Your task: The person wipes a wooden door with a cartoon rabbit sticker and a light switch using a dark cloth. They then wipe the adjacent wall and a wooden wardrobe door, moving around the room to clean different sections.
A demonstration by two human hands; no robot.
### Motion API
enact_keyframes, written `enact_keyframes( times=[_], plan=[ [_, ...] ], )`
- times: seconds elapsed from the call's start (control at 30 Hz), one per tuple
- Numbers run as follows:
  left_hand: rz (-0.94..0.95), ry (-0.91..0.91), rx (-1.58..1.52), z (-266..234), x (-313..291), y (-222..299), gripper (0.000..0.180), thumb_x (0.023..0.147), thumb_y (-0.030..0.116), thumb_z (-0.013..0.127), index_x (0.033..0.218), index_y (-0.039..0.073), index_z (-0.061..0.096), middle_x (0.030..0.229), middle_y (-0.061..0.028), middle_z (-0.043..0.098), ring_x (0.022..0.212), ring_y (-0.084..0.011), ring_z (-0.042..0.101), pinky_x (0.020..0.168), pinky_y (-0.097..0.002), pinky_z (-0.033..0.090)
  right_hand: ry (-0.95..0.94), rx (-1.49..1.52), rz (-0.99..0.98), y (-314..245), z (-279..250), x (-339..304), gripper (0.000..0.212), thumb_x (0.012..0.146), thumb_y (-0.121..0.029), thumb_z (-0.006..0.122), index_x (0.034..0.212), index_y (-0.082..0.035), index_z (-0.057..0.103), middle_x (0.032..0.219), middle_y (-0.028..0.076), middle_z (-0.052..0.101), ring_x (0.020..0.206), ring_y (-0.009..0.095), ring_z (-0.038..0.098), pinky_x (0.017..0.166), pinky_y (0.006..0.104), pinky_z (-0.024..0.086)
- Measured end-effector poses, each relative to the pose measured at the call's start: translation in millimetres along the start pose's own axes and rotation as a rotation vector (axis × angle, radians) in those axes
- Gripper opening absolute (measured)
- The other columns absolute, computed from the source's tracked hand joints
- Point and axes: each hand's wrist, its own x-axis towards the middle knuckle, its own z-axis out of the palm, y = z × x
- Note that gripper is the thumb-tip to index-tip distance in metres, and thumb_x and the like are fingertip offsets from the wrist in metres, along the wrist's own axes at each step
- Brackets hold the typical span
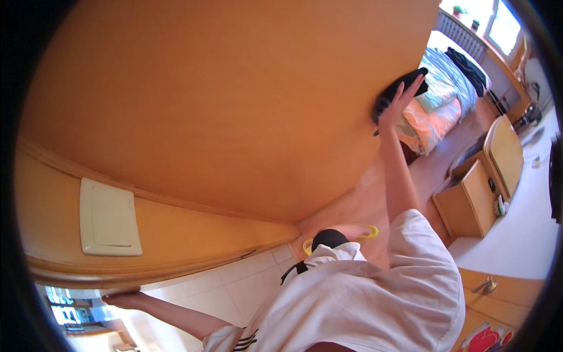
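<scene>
My right hand (400, 104) is stretched out at the far edge of a large orange-brown wooden door (234, 100). Its fingers are straight and lie along a soft black thing (404, 83), which looks like cloth and sits against the door edge. Whether that black thing hangs from the door cannot be made out. On the other side, my left hand (124, 299) reaches out low at the left, just under the wooden door frame (176, 267). Its fingers look extended along the frame's edge, partly hidden by it.
A pale wall switch (110, 217) sits on the frame. Beyond the door are a bed (437, 117) with bright covers, a wooden desk unit (469, 196) and a window (504, 26). My feet wear yellow slippers (369, 232). Another wooden door with a handle (487, 286) is at the right.
</scene>
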Motion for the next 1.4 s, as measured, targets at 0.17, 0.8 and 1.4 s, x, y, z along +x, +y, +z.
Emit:
enact_keyframes(
  times=[0.17, 0.8, 1.4],
  plan=[
    [-0.038, 0.026, 0.033, 7, -11, 15, 0.062, 0.096, 0.042, 0.036, 0.127, -0.009, 0.049, 0.126, -0.0216, 0.055, 0.113, -0.0317, 0.056, 0.099, -0.0416, 0.045, 0.371, 0.514, 0.729, 67, 32, -125, 0.062, 0.102, -0.037, 0.042, 0.149, 0.0, 0.023, 0.157, 0.017, 0.017, 0.144, 0.03, 0.018, 0.116, 0.0392, 0.016],
    [-0.1, -0.102, 0.002, -14, 32, -13, 0.033, 0.088, 0.04, 0.047, 0.083, 0.009, 0.057, 0.075, -0.0076, 0.057, 0.07, -0.0211, 0.056, 0.073, -0.0348, 0.048, -0.05, 0.771, 1.896, 16, 50, -360, 0.059, 0.1, -0.039, 0.039, 0.148, -0.005, 0.028, 0.153, 0.013, 0.028, 0.138, 0.028, 0.029, 0.112, 0.0382, 0.024],
    [-0.146, -0.022, -0.065, 6, 5, -19, 0.024, 0.082, 0.02, 0.049, 0.091, -0.001, 0.057, 0.097, -0.0171, 0.058, 0.091, -0.0304, 0.056, 0.081, -0.0509, 0.047, 0.651, 0.4, 1.527, 165, 28, -343, 0.051, 0.1, -0.039, 0.037, 0.141, -0.01, 0.032, 0.143, 0.01, 0.037, 0.127, 0.027, 0.041, 0.105, 0.039, 0.031]
  ],
)
